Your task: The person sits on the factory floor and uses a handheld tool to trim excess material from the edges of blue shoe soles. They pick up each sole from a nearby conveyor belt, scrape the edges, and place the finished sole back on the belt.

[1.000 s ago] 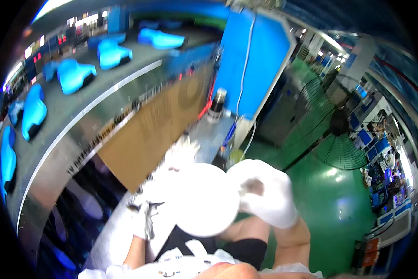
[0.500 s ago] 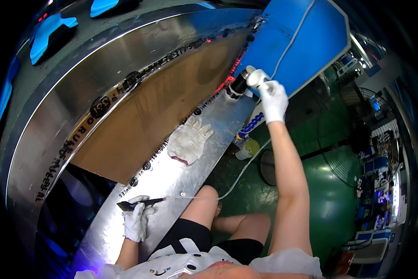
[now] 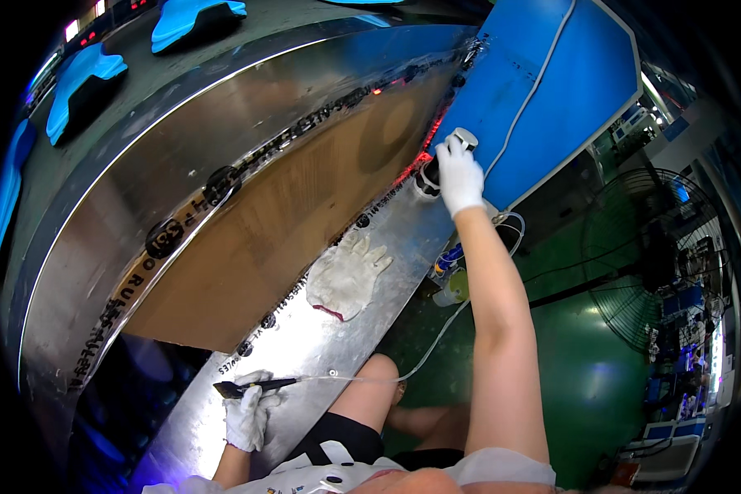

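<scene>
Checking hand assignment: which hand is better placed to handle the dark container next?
Likely the right hand: it is at the dark container, while the left hand holds a brush-like tool far from it.

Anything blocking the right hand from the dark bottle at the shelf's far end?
Nothing visible. The right hand is right at the dark bottle, covering part of it. The loose glove lies nearer the person, out of the way.

Left hand's gripping a brush (image 3: 276, 384), thin tube (image 3: 378, 380) off to its right; right hand (image 3: 462, 179)'s on a dark bottle (image 3: 430, 171), loose glove (image 3: 345, 281) between them.
</scene>
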Demonstrator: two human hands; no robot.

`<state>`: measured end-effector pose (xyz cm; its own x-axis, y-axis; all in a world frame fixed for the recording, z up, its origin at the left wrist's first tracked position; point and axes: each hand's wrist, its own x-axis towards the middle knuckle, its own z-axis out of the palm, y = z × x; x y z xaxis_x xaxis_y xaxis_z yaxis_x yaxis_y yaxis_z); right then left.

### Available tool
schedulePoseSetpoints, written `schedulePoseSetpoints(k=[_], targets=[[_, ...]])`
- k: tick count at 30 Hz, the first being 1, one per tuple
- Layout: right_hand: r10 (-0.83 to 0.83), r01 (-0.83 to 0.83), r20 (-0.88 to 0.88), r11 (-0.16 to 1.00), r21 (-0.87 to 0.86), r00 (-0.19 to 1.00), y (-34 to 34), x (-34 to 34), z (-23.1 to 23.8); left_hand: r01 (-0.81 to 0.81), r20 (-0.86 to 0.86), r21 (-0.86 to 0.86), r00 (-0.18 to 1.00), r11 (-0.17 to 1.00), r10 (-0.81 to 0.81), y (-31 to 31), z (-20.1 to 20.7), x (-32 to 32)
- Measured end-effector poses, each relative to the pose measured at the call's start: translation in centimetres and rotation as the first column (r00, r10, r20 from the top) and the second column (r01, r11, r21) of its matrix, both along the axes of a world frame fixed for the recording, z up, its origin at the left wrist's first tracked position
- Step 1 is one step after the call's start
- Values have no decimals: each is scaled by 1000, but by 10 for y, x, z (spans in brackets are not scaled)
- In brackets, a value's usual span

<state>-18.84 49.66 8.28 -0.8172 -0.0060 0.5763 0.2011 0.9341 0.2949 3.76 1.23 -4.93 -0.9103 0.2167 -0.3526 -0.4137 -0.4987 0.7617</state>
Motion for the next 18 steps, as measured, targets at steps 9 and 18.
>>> schedulePoseSetpoints(k=[9, 18], targets=[[885, 509, 109, -156, -846, 453, -224, 250, -52, 18, 134, -106, 991, 994, -3, -3, -4, 3], [425, 430, -211, -903, -27, 880, -296, 298, -101, 160, -497, -383, 795, 910, -349, 7, 90, 43]])
